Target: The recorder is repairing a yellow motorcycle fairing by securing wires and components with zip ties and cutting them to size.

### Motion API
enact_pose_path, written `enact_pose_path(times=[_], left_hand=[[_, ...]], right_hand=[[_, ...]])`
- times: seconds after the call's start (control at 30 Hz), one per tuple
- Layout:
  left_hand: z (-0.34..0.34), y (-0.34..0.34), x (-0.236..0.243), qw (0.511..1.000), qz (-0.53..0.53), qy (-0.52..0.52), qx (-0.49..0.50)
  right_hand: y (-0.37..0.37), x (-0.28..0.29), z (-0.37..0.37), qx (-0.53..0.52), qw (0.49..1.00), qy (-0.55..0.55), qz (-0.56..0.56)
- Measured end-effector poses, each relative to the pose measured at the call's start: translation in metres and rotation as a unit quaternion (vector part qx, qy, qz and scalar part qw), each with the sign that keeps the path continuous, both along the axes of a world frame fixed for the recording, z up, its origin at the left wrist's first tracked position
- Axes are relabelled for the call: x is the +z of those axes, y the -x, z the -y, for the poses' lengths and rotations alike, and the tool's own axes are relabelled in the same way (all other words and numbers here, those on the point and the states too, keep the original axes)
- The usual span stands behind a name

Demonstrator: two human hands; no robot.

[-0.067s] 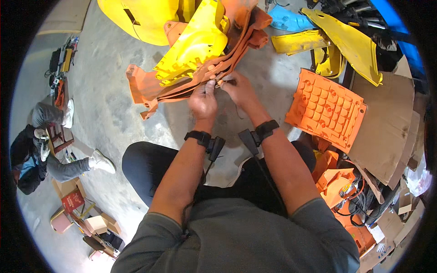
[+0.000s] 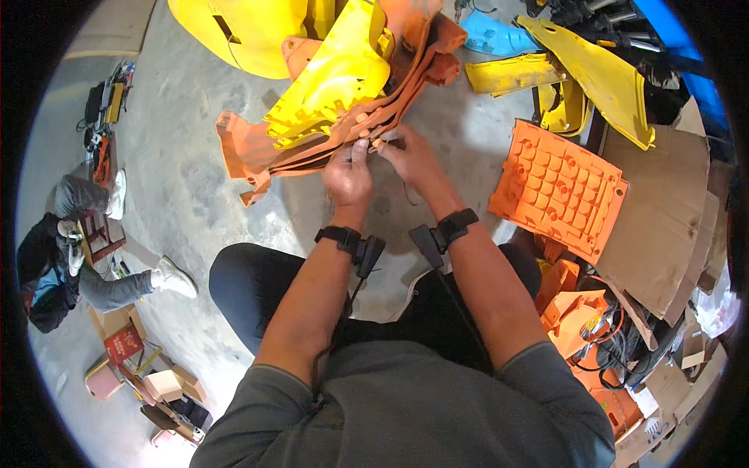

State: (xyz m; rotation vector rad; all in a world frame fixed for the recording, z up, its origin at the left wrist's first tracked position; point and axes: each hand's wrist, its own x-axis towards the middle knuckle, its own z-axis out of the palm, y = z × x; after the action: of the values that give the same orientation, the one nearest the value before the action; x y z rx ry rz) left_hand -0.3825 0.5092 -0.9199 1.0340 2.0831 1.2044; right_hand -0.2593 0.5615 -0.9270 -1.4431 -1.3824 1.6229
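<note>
A stack of orange plastic panels (image 2: 300, 162) stands in front of me, with curved, layered edges. Against its far side leans a bright yellow plastic panel (image 2: 331, 86). At the near edge of the stack, my left hand (image 2: 348, 178) is closed, its thumb pressed on the orange rim and its other fingers mostly hidden. Just right of it, my right hand (image 2: 413, 160) pinches at the same edge; whatever lies between its fingertips is too small to make out. A thin dark strand (image 2: 407, 192) hangs below the right hand.
Yellow panels (image 2: 597, 74) and a blue piece (image 2: 497, 35) lie at the far right. Nearer are an orange gridded panel (image 2: 558, 187), cardboard (image 2: 655, 226) and tangled cables. At the left sits another person (image 2: 58, 265), legs stretched out, near boxes (image 2: 165, 385).
</note>
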Motion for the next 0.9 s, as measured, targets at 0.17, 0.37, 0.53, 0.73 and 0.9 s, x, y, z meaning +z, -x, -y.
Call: enact_pose_path(times=[0.17,0.37,0.53,0.73,0.9], left_hand=[[0.002,0.004,-0.011,0.999,0.02,-0.035,-0.014],[-0.001,-0.001,-0.002,1.0,0.007,0.013,0.0],[-0.003,0.0,0.002,0.999,-0.002,0.029,-0.02],[-0.003,0.0,0.005,0.999,0.03,0.012,-0.009],[-0.003,0.004,0.001,0.998,0.026,0.048,-0.028]], right_hand=[[-0.006,0.003,0.005,0.019,0.999,0.048,-0.017],[-0.002,0.021,0.011,-0.007,1.0,0.023,0.008],[0.006,0.007,0.015,-0.051,0.998,0.021,0.016],[0.008,0.006,0.017,-0.023,0.996,-0.07,0.043],[0.009,-0.002,0.017,-0.012,0.987,-0.049,0.151]])
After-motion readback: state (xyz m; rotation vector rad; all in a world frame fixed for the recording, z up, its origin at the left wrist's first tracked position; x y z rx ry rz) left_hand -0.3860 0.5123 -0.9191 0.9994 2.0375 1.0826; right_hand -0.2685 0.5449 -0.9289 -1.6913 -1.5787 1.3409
